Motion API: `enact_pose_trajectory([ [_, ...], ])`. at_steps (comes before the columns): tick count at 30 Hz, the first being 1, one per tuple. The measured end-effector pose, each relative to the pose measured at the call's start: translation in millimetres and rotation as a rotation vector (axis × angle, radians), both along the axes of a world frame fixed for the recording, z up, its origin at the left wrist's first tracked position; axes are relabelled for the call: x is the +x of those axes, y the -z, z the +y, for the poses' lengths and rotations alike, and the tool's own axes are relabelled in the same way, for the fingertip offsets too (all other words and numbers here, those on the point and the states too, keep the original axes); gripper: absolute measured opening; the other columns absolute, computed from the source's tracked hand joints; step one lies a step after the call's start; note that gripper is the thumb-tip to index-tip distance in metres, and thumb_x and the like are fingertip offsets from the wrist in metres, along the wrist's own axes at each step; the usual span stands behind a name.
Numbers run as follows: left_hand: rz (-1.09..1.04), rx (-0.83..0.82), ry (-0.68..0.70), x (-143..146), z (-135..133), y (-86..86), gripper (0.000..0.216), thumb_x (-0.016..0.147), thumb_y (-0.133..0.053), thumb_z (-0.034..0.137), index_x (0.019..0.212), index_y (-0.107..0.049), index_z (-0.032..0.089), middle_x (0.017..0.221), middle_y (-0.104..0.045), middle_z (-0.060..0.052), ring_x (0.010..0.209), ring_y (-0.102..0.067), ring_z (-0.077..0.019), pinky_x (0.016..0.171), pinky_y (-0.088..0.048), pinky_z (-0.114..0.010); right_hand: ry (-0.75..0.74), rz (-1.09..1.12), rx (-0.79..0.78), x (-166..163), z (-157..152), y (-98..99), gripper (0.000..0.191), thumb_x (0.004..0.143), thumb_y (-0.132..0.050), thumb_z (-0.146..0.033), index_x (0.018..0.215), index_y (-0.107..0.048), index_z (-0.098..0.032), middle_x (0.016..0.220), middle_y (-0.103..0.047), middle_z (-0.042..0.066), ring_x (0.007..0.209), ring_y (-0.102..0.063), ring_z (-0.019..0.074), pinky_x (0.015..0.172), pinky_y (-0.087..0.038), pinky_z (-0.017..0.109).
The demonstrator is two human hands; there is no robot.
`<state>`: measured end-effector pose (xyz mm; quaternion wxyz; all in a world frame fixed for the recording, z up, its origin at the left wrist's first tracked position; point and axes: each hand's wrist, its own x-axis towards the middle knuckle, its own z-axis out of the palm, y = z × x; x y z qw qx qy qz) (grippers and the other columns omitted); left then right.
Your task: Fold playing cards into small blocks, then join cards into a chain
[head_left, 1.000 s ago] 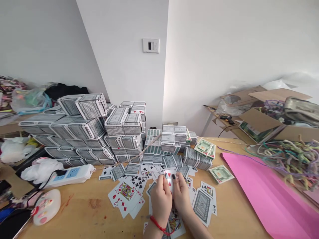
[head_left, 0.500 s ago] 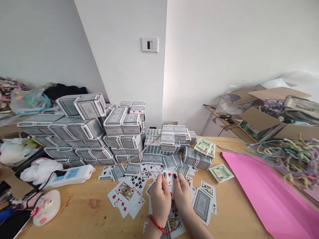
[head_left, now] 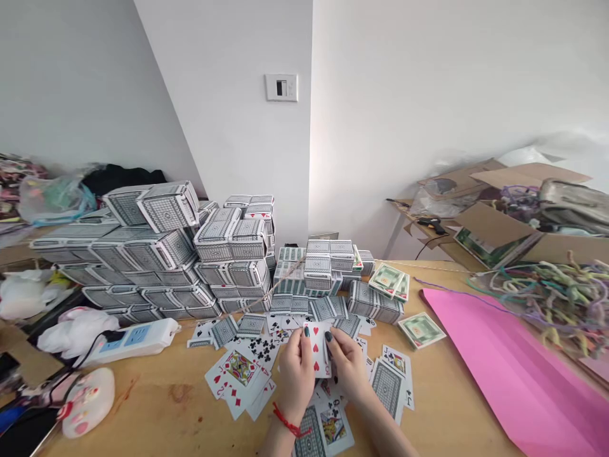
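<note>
Head cam: L hand (head_left: pixel 297 371) & R hand (head_left: pixel 348 363) close together, low ctr, above the wood surface (head_left: pixel 152 422), w/ a card (head_left: pixel 315 350) btwn them. Card's face up, hearts down its middle, standing approx. upright as seen. L fingers gripping it along the L edge, thumb on the face; R fingers gripping the R edge, thumb on top. Nails dark. Can't tell if more cards sit under it. Red bracelet (head_left: pixel 289 425) on L wrist.

Loose cards all round & below the hands, overlapping, mix of faces & backs: red jack (head_left: pixel 240 368) to the L, queen (head_left: pixel 333 426) under the wrists, patterned back (head_left: pixel 387 388) just R of R forearm.

Behind: grey packs (head_left: pixel 162 247) stacked high at back L, smaller pile back ctr. Green packs: two atop a grey row, one (head_left: pixel 422 331) flat on the surface, R. Further R, pink sheet (head_left: pixel 476 365), then a tangle of fuzzy strands (head_left: pixel 556 304) & an open cardbd box (head_left: pixel 566 251). Far L, power strip (head_left: pixel 130 341) w/ black plug in, white pouch (head_left: pixel 90 403) nearer. Wall plate (head_left: pixel 281 87) up top.
</note>
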<state>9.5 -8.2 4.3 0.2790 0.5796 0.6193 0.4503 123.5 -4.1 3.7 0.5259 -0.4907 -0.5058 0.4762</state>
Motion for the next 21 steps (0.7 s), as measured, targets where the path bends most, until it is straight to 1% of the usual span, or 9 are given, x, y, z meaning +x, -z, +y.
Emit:
enact_pose_trajectory([
  [3,-0.029,-0.001,-0.026,-1.1,0.9,2.9,0.036,0.084,-0.035,0.038,0.102,-0.057,0.017,0.094,-0.065,-0.011,0.085,-0.060,-0.0225,0.068,-0.046,-0.029,-0.031,0.009,0.024,1.9,1.4,0.9,0.028,0.080,-0.047,-0.042,0.074,-0.058,-0.017,0.069,-0.057,0.003,0.062,-0.050,0.0167,0.058,-0.040,0.026],
  [4,-0.041,0.002,-0.028,-1.7,1.6,4.0,0.036,0.083,-0.036,0.039,0.103,-0.057,0.018,0.093,-0.065,-0.011,0.085,-0.059,-0.0226,0.068,-0.046,-0.029,-0.041,0.023,0.023,1.6,1.7,0.7,0.027,0.079,-0.048,-0.042,0.076,-0.059,-0.017,0.071,-0.058,0.004,0.063,-0.050,0.0169,0.058,-0.041,0.026],
  [7,-0.085,0.004,-0.037,-3.9,4.2,7.1,0.034,0.083,-0.037,0.041,0.097,-0.059,0.019,0.075,-0.064,-0.007,0.067,-0.059,-0.0202,0.058,-0.043,-0.027,-0.121,0.150,-0.054,-0.7,2.7,-0.3,0.027,0.076,-0.052,-0.044,0.082,-0.060,-0.018,0.068,-0.058,0.003,0.060,-0.050,0.0162,0.055,-0.040,0.026],
  [9,-0.118,-0.004,-0.073,-5.0,5.7,8.4,0.034,0.083,-0.036,0.042,0.091,-0.058,0.018,0.060,-0.058,-0.003,0.054,-0.053,-0.0175,0.051,-0.040,-0.025,-0.212,0.255,-0.150,-2.5,3.6,0.2,0.027,0.072,-0.057,-0.045,0.079,-0.059,-0.019,0.060,-0.054,0.000,0.053,-0.047,0.0134,0.051,-0.037,0.024],
  [12,-0.162,0.001,-0.105,-6.0,6.5,7.1,0.031,0.082,-0.038,0.043,0.082,-0.057,0.018,0.054,-0.051,0.000,0.049,-0.046,-0.0148,0.049,-0.036,-0.024,-0.278,0.319,-0.243,-3.9,4.8,3.4,0.028,0.067,-0.063,-0.045,0.069,-0.056,-0.018,0.050,-0.044,-0.005,0.043,-0.035,0.0079,0.044,-0.028,0.020],
  [15,-0.239,-0.010,-0.045,-7.7,6.4,0.2,0.027,0.081,-0.042,0.041,0.071,-0.053,0.019,0.053,-0.047,0.003,0.047,-0.043,-0.0126,0.047,-0.033,-0.022,-0.248,0.279,-0.216,-4.1,5.7,7.0,0.029,0.067,-0.063,-0.045,0.068,-0.054,-0.018,0.048,-0.037,-0.007,0.042,-0.028,0.0066,0.042,-0.022,0.019],
  [17,-0.318,-0.049,0.043,-10.0,7.1,-6.4,0.024,0.079,-0.045,0.039,0.067,-0.051,0.019,0.053,-0.047,0.004,0.048,-0.044,-0.0120,0.048,-0.035,-0.021,-0.230,0.222,-0.175,-4.3,5.8,8.6,0.028,0.069,-0.060,-0.045,0.069,-0.053,-0.018,0.050,-0.039,-0.006,0.044,-0.030,0.0076,0.043,-0.024,0.020],
  [19,-0.374,-0.082,0.143,-12.6,9.1,-11.9,0.018,0.074,-0.054,0.036,0.073,-0.054,0.018,0.064,-0.057,0.001,0.062,-0.054,-0.0149,0.059,-0.041,-0.023,-0.220,0.141,-0.133,-5.0,5.2,9.5,0.026,0.072,-0.057,-0.044,0.069,-0.052,-0.018,0.054,-0.043,-0.004,0.047,-0.035,0.0091,0.045,-0.027,0.021],
  [21,-0.399,-0.144,0.167,-14.2,11.7,-14.4,0.025,0.065,-0.064,0.034,0.081,-0.059,0.016,0.076,-0.065,-0.004,0.075,-0.059,-0.0198,0.068,-0.045,-0.027,-0.213,0.041,-0.086,-5.9,4.3,10.5,0.022,0.074,-0.054,-0.039,0.069,-0.052,-0.018,0.057,-0.046,-0.003,0.050,-0.039,0.0106,0.047,-0.030,0.022],
])
